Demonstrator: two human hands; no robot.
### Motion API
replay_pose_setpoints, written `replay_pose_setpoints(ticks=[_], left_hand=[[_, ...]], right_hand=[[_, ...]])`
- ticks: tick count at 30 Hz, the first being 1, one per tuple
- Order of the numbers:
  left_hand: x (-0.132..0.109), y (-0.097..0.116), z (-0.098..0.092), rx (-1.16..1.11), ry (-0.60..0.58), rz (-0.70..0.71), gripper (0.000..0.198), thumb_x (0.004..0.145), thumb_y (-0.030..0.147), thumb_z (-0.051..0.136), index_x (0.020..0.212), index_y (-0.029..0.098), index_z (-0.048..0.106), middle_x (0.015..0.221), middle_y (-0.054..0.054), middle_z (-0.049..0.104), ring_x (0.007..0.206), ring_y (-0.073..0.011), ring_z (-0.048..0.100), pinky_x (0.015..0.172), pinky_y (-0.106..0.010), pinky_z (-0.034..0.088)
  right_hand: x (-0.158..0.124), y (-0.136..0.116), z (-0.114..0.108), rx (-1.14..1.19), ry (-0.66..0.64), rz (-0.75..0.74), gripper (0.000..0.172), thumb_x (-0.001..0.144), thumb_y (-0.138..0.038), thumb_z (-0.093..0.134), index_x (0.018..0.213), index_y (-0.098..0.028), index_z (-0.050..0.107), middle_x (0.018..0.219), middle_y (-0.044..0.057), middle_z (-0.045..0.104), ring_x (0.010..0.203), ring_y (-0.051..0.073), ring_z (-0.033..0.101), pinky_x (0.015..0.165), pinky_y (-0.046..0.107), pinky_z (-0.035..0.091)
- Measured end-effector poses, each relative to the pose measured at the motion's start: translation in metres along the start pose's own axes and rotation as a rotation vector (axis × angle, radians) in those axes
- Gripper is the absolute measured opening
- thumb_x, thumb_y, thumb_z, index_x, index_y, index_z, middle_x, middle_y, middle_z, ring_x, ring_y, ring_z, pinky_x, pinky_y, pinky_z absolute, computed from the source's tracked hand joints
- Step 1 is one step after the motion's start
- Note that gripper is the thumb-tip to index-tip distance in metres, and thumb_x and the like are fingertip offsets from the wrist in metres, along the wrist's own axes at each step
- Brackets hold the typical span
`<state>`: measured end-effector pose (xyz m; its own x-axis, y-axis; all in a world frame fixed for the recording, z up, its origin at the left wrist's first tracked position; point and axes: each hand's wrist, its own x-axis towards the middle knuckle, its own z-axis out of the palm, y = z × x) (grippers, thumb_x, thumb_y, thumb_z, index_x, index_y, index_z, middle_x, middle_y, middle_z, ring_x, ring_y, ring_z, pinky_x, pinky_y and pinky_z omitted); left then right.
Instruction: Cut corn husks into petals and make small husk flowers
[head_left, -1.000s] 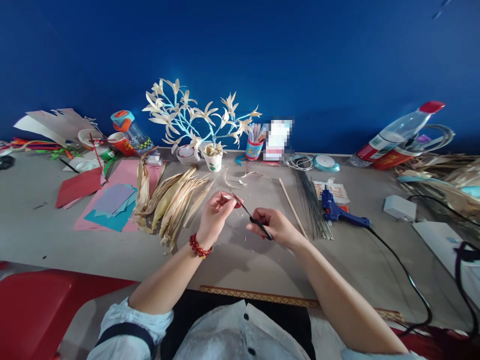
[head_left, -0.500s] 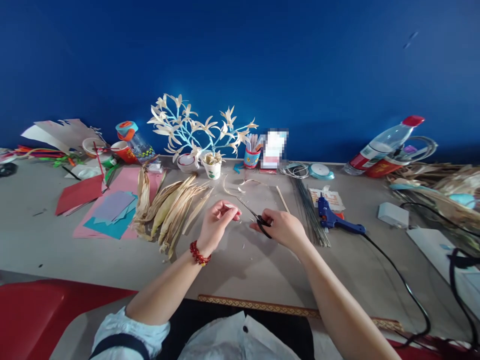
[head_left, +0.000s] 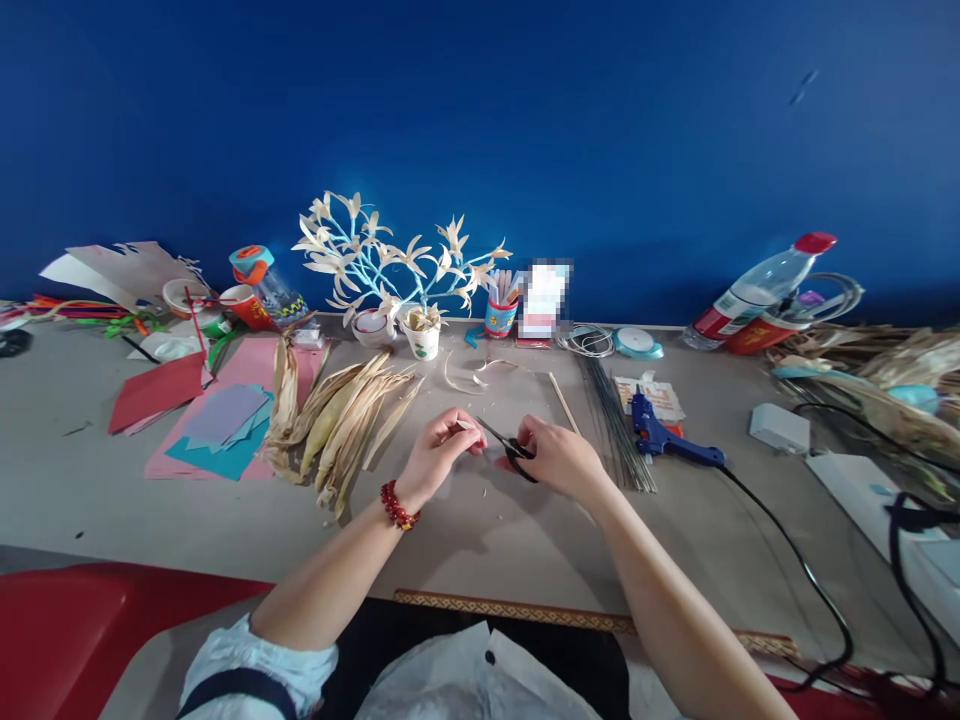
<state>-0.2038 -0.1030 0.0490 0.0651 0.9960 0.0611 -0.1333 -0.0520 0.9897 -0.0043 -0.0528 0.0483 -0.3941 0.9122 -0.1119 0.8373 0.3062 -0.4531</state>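
My right hand (head_left: 561, 458) grips a pair of scissors (head_left: 519, 461) by its black handles, the blades pointing left and away from me. The blade tips are close to the fingers of my left hand (head_left: 439, 455). Pinched there is a small pale piece of corn husk (head_left: 466, 425), mostly hidden by the fingers. Whether the blades touch it I cannot tell. Left of my left hand lies a pile of dried corn husks (head_left: 349, 420). Curled husk strips (head_left: 455, 378) and tiny scraps are scattered on the table around my hands.
Husk flowers on blue stems (head_left: 411, 262) stand in a white cup (head_left: 422, 338) at the back. On the right are wires (head_left: 616, 425) and a blue glue gun (head_left: 671, 440) with its cord. Coloured paper (head_left: 225, 412) lies left; a bottle (head_left: 757, 285) leans at back right.
The scissors have come closer to my left fingers, their tips now by the husk piece. My right hand has shifted slightly left, and the whole view has moved a little.
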Motion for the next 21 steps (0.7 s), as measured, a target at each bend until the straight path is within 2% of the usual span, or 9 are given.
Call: replay_pose_setpoints(ticks=[2,4,7,9,15,19,21], left_hand=[[0.001,-0.002,0.000,0.025,0.015,0.010,0.018,0.084,0.034,0.061,0.078,0.018,0.061,0.080,-0.002,0.065,0.071,-0.0137,0.059,0.072,-0.028,0.049],[0.002,-0.004,0.000,0.058,0.033,0.020,0.018,0.084,0.035,0.062,0.078,0.018,0.061,0.081,-0.002,0.065,0.069,-0.0131,0.059,0.071,-0.027,0.048],[0.002,-0.006,0.001,0.092,0.025,0.042,0.018,0.085,0.034,0.061,0.078,0.018,0.062,0.081,-0.002,0.065,0.068,-0.0127,0.059,0.071,-0.026,0.048],[0.001,-0.006,0.002,0.105,0.004,0.040,0.019,0.087,0.035,0.060,0.079,0.018,0.063,0.081,-0.002,0.065,0.068,-0.0127,0.058,0.071,-0.026,0.047],[0.000,-0.011,0.005,0.110,0.009,0.001,0.019,0.087,0.037,0.061,0.081,0.018,0.062,0.079,-0.001,0.062,0.068,-0.0127,0.058,0.069,-0.025,0.047],[0.001,-0.014,0.005,0.108,0.034,-0.014,0.020,0.086,0.038,0.061,0.081,0.018,0.061,0.078,0.000,0.063,0.068,-0.0131,0.059,0.070,-0.025,0.047],[0.001,-0.014,0.005,0.103,0.045,-0.016,0.020,0.086,0.038,0.061,0.081,0.019,0.061,0.079,-0.001,0.064,0.069,-0.0136,0.059,0.071,-0.026,0.047]], right_hand=[[-0.002,-0.001,0.001,-0.147,0.014,0.029,0.040,0.069,-0.058,0.071,0.082,-0.023,0.054,0.064,-0.002,0.059,0.056,0.016,0.053,0.048,0.026,0.020],[-0.004,-0.002,0.002,-0.223,0.036,-0.013,0.036,0.070,-0.052,0.072,0.082,-0.023,0.055,0.075,0.000,0.063,0.062,0.016,0.057,0.049,0.027,0.019],[-0.006,0.000,0.002,-0.245,0.046,-0.096,0.028,0.072,-0.044,0.072,0.081,-0.022,0.057,0.095,0.001,0.063,0.070,0.015,0.060,0.049,0.027,0.019],[-0.006,0.003,0.000,-0.224,0.017,-0.114,0.025,0.073,-0.041,0.071,0.084,-0.022,0.059,0.101,0.001,0.062,0.069,0.013,0.059,0.049,0.026,0.019],[-0.008,0.011,-0.011,-0.138,-0.069,-0.214,0.029,0.072,-0.041,0.072,0.092,-0.023,0.060,0.105,0.000,0.060,0.074,0.014,0.058,0.053,0.024,0.024],[-0.009,0.003,-0.008,-0.198,0.041,-0.156,0.024,0.073,-0.032,0.069,0.090,-0.021,0.058,0.107,0.003,0.056,0.071,0.013,0.057,0.052,0.025,0.022],[-0.010,-0.002,-0.005,-0.194,0.048,-0.136,0.019,0.073,-0.028,0.067,0.086,-0.020,0.058,0.104,0.003,0.056,0.068,0.012,0.055,0.051,0.026,0.020]])
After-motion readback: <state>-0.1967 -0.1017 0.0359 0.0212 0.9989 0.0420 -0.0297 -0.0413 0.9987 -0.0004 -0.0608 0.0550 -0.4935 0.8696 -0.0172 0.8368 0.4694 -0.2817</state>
